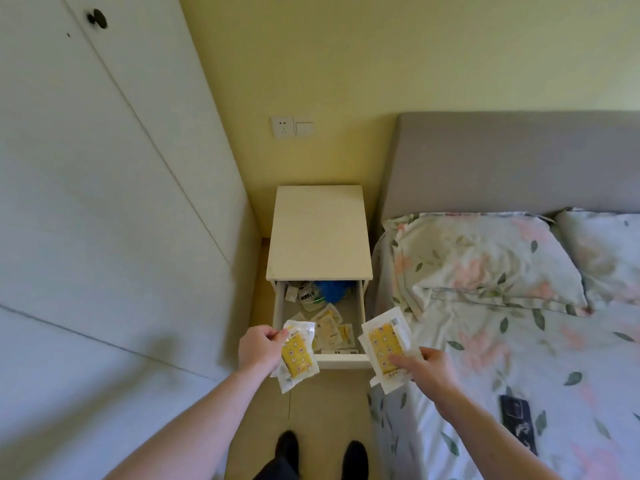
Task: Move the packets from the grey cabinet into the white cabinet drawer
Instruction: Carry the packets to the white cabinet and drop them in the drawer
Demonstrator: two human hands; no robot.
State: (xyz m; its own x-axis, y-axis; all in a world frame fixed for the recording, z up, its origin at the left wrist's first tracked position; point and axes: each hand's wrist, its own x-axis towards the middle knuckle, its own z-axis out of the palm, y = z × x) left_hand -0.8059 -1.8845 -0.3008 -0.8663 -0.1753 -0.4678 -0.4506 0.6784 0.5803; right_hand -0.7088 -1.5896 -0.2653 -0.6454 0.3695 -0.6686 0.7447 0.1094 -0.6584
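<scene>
Left hand point(259, 348) pinches a small stack of yellow packets point(295, 355) by the top edge, over the near-left corner of the open white cabinet drawer point(346, 359). Right hand point(427, 370) grips a second packet stack point(385, 344), fingers clamped on its near end, just right of the drawer by the bed point(519, 341). More loose packets point(329, 325) lie inside the drawer.

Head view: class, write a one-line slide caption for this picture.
Left hand and right hand each hold yellow packets above the open white drawer beside the bed.
</scene>
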